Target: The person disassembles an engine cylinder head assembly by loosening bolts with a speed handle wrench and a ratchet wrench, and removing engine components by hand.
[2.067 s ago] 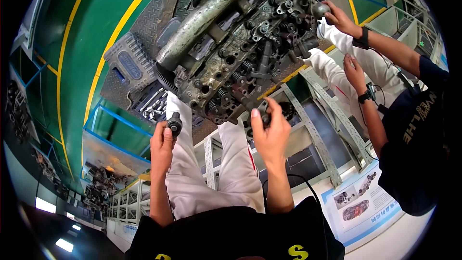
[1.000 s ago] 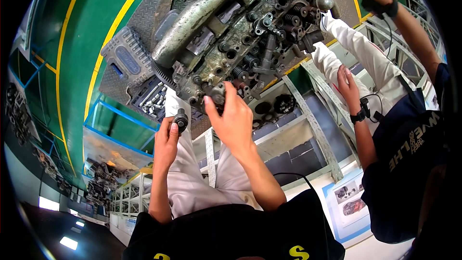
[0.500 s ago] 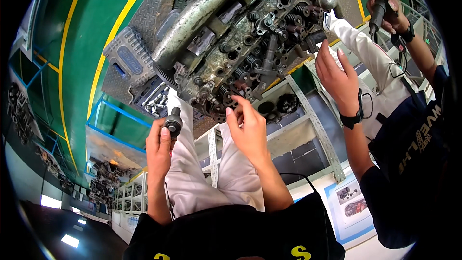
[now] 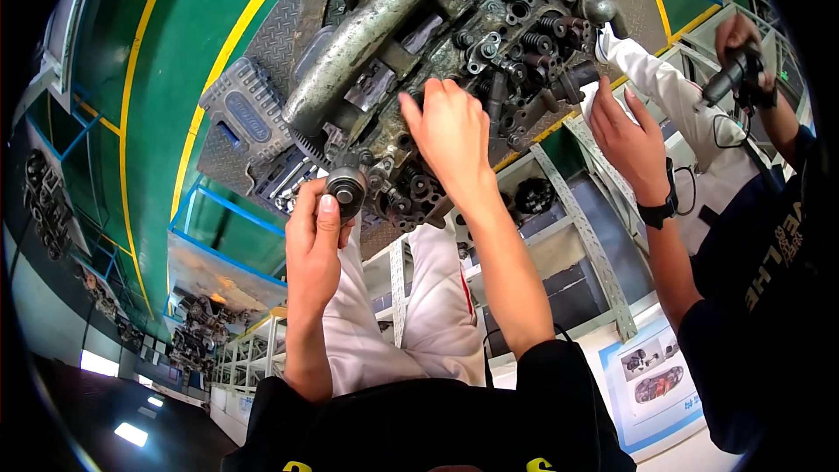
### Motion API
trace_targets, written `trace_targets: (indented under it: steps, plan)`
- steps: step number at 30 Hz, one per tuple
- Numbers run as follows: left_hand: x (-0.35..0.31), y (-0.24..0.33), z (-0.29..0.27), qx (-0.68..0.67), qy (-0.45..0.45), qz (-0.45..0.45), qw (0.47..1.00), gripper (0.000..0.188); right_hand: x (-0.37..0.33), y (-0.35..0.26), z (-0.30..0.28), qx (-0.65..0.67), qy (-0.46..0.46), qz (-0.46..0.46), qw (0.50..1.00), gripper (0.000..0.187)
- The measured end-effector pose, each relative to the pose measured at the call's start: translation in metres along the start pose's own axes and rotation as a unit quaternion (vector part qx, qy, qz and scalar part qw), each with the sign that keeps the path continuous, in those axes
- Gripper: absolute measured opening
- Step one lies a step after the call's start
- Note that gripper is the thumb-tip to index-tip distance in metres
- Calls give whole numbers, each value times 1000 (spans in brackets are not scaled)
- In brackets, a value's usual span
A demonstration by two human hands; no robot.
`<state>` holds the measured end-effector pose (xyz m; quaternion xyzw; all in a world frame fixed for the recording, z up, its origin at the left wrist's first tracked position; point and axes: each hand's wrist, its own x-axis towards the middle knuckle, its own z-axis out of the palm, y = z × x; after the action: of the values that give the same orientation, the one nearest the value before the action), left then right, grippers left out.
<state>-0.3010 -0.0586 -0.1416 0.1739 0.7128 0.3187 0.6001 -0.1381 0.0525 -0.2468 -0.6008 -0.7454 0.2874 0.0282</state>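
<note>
A dirty grey engine cylinder head [image 4: 454, 44] with valve springs and a long metal pipe fills the upper middle. My left hand [image 4: 313, 245] grips a small round metal part [image 4: 345, 188] at the head's lower left edge. My right hand [image 4: 450, 135] rests, fingers bent, on the springs and ports in the middle of the head; I cannot see whether it holds anything. A grey socket-set case [image 4: 249, 135] lies to the left of the head.
A co-worker in dark clothes stands at the right: one hand [image 4: 629, 144] open near the head's right end, the other hand [image 4: 738, 52] holding a dark tool. A person in white trousers [image 4: 411, 323], metal shelving [image 4: 577, 210] and green floor with yellow lines [image 4: 166, 79] surround it.
My right hand has moved up from the head's lower edge onto its middle. My left hand stays on the round part. The co-worker's near hand dropped and the tool hand shifted right.
</note>
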Motion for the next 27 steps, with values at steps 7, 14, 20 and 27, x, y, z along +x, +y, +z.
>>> trace_targets:
  steps: [7,14,20,27]
  plan:
    - [-2,-12,-16,41,9,-34,999,38,16,-9,-2,-37,-92,37,994,30]
    - [-1,-17,-28,24,32,-29,999,31,18,4,4,-11,-143,34,989,37]
    - [2,-13,-30,22,32,-27,999,33,17,7,3,61,-92,-55,992,30]
    - [3,-12,-28,40,22,-35,998,35,12,3,8,-27,-129,4,991,35]
